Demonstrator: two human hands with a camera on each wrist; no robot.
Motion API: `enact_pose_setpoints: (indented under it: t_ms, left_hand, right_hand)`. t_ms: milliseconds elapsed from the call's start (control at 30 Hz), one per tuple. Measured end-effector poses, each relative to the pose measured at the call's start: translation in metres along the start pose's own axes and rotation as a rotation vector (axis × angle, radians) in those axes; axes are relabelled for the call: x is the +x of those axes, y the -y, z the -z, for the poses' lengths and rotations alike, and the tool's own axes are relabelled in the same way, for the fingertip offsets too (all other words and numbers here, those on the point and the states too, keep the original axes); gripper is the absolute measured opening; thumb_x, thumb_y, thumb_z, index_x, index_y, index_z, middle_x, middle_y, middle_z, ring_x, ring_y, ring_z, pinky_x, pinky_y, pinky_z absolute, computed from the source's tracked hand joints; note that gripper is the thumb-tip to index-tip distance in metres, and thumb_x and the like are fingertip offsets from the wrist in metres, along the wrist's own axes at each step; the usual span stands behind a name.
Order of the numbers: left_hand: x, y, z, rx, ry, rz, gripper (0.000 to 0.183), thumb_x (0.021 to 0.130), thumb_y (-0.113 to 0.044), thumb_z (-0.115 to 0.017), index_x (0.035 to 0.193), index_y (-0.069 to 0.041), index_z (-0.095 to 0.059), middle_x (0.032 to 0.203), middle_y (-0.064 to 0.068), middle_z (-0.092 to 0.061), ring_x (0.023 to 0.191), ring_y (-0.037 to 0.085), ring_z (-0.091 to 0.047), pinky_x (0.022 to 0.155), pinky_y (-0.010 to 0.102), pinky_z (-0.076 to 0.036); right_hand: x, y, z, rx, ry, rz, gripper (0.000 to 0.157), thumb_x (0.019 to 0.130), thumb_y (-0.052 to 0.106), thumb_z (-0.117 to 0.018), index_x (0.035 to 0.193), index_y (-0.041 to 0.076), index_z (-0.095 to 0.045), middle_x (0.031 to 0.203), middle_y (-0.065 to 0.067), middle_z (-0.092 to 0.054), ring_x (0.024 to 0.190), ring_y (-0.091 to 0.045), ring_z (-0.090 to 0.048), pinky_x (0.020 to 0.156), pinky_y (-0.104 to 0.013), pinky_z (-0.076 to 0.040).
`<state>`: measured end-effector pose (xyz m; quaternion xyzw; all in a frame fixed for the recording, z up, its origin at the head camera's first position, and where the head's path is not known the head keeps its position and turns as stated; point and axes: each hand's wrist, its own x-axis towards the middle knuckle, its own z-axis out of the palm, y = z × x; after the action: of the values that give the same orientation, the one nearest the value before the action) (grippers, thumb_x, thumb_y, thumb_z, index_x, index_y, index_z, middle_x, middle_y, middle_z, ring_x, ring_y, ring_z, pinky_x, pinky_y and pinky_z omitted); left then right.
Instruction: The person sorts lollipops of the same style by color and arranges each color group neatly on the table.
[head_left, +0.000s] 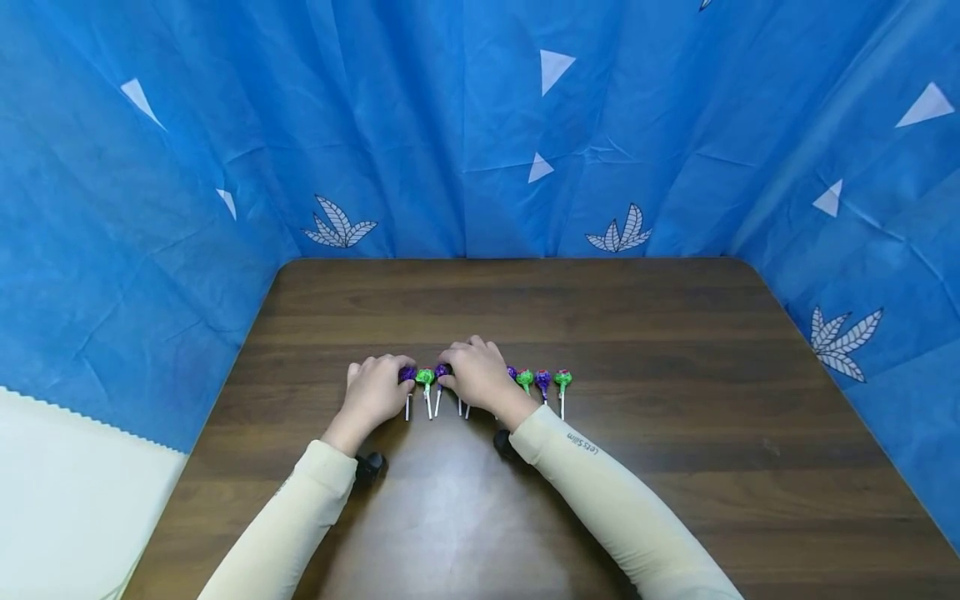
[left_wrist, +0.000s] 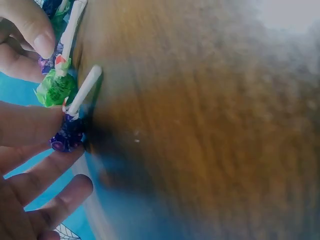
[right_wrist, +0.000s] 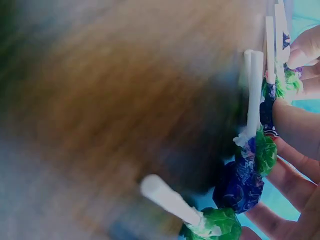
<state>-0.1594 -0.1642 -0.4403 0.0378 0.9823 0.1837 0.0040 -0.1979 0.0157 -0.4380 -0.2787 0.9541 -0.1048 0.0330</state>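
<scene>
Wrapped lollipops lie in a row across the table, purple and green, sticks toward me. My left hand point(head_left: 375, 389) is at the row's left end, pinching a purple lollipop point(left_wrist: 67, 135) between thumb and fingers. Beside it lies a green lollipop point(head_left: 425, 377). My right hand point(head_left: 477, 373) pinches the following purple lollipop point(head_left: 441, 371), its thumb against the wrapper in the right wrist view. Under the right hand, white sticks point(head_left: 460, 407) stick out while their heads are hidden. Farther right are a green lollipop point(head_left: 524, 379), a purple lollipop point(head_left: 542, 381) and a green lollipop point(head_left: 562, 379).
The brown wooden table point(head_left: 675, 417) extends around the row on all sides. Blue curtains point(head_left: 465, 125) hang behind it and at both sides. Black devices point(head_left: 371, 467) sit at the wrists, and a white surface point(head_left: 67, 492) shows at the lower left.
</scene>
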Motion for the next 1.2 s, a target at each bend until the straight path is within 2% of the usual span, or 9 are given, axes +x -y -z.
enact_pose_setpoints:
  t_ms: [200, 367, 567, 700, 833, 933, 1200]
  left_hand:
    - [0.001, 0.002, -0.002, -0.027, -0.037, 0.016, 0.032, 0.089, -0.022, -0.072, 0.119, -0.013, -0.070, 0.110, 0.009, -0.074, 0.097, 0.034, -0.066, 0.081, 0.048, -0.035]
    - [0.007, 0.009, 0.006, -0.046, -0.044, 0.036, 0.031, 0.089, -0.024, -0.072, 0.116, -0.010, -0.070, 0.111, 0.012, -0.074, 0.102, 0.037, -0.066, 0.086, 0.050, -0.035]
    - [0.035, 0.026, 0.026, -0.106, -0.026, 0.035, 0.030, 0.092, -0.023, -0.069, 0.118, -0.008, -0.068, 0.112, 0.014, -0.073, 0.108, 0.037, -0.064, 0.091, 0.053, -0.031]
    - [0.054, 0.040, 0.033, -0.134, 0.019, 0.040, 0.029, 0.094, -0.022, -0.068, 0.119, -0.007, -0.066, 0.113, 0.016, -0.072, 0.111, 0.037, -0.062, 0.094, 0.053, -0.027]
    - [0.066, 0.050, 0.033, -0.207, 0.082, 0.072, 0.028, 0.096, -0.022, -0.066, 0.120, -0.007, -0.065, 0.115, 0.017, -0.070, 0.108, 0.035, -0.061, 0.102, 0.057, -0.021]
    - [0.070, 0.056, 0.030, -0.243, 0.104, 0.089, 0.027, 0.097, -0.022, -0.064, 0.120, -0.007, -0.064, 0.117, 0.017, -0.068, 0.108, 0.035, -0.060, 0.105, 0.059, -0.018]
    - [0.073, 0.058, 0.024, -0.204, 0.104, 0.091, 0.027, 0.098, -0.022, -0.063, 0.121, -0.007, -0.064, 0.123, 0.017, -0.066, 0.115, 0.035, -0.057, 0.096, 0.054, -0.024]
  right_hand:
    - [0.001, 0.000, 0.001, 0.007, 0.009, -0.008, 0.032, 0.096, 0.038, -0.065, 0.123, 0.022, -0.069, 0.125, 0.004, -0.068, 0.117, -0.026, -0.057, 0.094, -0.045, -0.044]
    - [0.002, 0.000, -0.002, 0.009, 0.010, -0.008, 0.030, 0.095, 0.036, -0.066, 0.120, 0.021, -0.071, 0.122, 0.003, -0.069, 0.115, -0.027, -0.058, 0.094, -0.044, -0.046]
    - [0.003, 0.001, -0.004, 0.017, 0.016, -0.013, 0.029, 0.094, 0.036, -0.067, 0.118, 0.021, -0.071, 0.121, 0.002, -0.069, 0.116, -0.027, -0.058, 0.094, -0.044, -0.046]
    - [0.002, 0.001, -0.005, 0.029, 0.025, -0.016, 0.028, 0.094, 0.036, -0.067, 0.117, 0.021, -0.072, 0.120, 0.002, -0.069, 0.116, -0.026, -0.058, 0.093, -0.043, -0.046]
    - [0.003, 0.001, -0.005, 0.033, 0.025, -0.007, 0.027, 0.094, 0.035, -0.067, 0.116, 0.021, -0.072, 0.121, 0.002, -0.069, 0.120, -0.027, -0.056, 0.096, -0.043, -0.045]
    - [0.003, 0.001, -0.004, 0.032, 0.023, -0.001, 0.026, 0.095, 0.034, -0.066, 0.116, 0.020, -0.072, 0.122, 0.002, -0.069, 0.124, -0.028, -0.054, 0.100, -0.044, -0.044]
    - [0.004, -0.003, -0.002, 0.068, 0.000, 0.008, 0.024, 0.095, 0.033, -0.066, 0.115, 0.021, -0.072, 0.120, 0.002, -0.069, 0.125, -0.027, -0.053, 0.101, -0.045, -0.043]
